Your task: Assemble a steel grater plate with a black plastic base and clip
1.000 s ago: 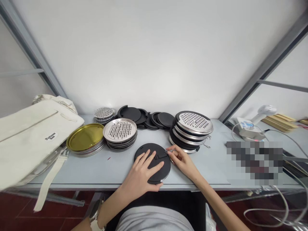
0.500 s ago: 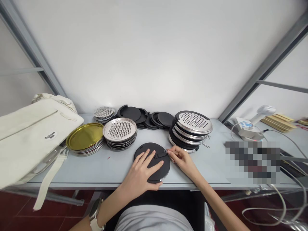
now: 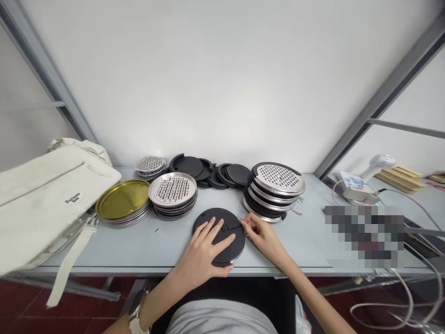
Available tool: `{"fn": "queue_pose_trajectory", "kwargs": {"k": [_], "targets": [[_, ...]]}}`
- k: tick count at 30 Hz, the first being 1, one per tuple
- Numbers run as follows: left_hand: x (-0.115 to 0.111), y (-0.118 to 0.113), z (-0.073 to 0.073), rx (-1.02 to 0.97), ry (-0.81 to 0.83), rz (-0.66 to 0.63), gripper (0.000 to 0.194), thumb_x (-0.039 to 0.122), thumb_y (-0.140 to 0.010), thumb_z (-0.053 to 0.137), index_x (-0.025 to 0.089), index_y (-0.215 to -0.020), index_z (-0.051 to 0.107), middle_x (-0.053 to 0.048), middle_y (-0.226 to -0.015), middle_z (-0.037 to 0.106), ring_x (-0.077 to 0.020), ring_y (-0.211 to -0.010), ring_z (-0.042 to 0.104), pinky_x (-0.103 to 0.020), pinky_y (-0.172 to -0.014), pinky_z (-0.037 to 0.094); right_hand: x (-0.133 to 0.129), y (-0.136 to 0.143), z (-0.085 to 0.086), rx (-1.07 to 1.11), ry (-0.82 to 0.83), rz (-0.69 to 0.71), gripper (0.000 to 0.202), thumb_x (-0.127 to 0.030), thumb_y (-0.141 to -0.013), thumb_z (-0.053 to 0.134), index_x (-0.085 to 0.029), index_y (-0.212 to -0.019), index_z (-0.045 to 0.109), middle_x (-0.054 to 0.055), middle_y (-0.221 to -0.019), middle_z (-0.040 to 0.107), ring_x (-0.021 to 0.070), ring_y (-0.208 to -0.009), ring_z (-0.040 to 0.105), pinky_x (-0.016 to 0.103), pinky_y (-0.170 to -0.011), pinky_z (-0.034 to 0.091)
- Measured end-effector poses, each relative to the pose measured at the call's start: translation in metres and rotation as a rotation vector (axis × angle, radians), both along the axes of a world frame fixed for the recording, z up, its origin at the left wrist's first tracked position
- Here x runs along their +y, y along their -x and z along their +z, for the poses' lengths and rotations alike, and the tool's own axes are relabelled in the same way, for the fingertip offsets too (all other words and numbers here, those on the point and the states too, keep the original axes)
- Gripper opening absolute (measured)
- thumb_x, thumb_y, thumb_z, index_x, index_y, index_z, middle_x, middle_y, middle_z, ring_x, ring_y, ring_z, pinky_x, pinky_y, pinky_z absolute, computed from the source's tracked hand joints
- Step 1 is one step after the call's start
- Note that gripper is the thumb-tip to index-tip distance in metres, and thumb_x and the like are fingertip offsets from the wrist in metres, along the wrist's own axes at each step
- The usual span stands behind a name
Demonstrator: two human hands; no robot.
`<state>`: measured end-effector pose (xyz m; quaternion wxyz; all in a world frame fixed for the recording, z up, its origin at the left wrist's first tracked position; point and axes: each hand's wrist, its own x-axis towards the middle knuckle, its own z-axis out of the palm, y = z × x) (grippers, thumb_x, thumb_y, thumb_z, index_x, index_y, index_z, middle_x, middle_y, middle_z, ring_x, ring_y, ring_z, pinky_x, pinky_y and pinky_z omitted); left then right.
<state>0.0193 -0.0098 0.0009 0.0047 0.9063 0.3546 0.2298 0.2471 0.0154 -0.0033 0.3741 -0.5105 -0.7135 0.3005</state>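
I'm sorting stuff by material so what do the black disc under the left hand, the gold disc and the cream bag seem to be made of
Black disc: probably plastic, matte, from its dull surface; a bright edge hints at metal beneath. Gold disc: likely metal, glossy, given its shiny reflections. Cream bag: seemingly fabric, matte, with seams and soft folds.

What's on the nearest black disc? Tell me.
The left hand lies spread across the black disc, hiding the surface beneath. At the disc's right edge, a metal loop shows, pinched by the right hand, which partly covers it.
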Motion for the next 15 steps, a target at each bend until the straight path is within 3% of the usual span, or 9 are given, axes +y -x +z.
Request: {"fn": "queue_pose_trajectory", "kwargs": {"k": [8, 15], "targets": [[0.0, 0.0, 0.001, 0.006, 0.005, 0.004, 0.064, 0.049, -0.077, 0.065, 0.03, -0.135, 0.046, -0.007, -0.149, 0.03, -0.0325, -0.136, 0.027, -0.049, -0.106, 0.031, 0.004, -0.004, 0.017, -0.255, -0.004, 0.104, 0.027, -0.032, -0.096, 0.035, -0.021, -0.072, 0.04, -0.006, -0.059, 0.038, 0.0112, -0.055, 0.036, 0.024, -0.053, 0.028], [0.0, 0.0, 0.0, -0.001, -0.009, -0.005, 0.064, 0.049, -0.077, 0.065, 0.029, -0.134, 0.046, -0.008, -0.149, 0.03, -0.0332, -0.135, 0.029, -0.049, -0.106, 0.032, 0.008, -0.006, 0.022, -0.351, -0.01, 0.133, 0.027, -0.028, -0.094, 0.036, -0.021, -0.067, 0.036, -0.006, -0.056, 0.032, 0.0106, -0.052, 0.028, 0.025, -0.051, 0.025]]}}
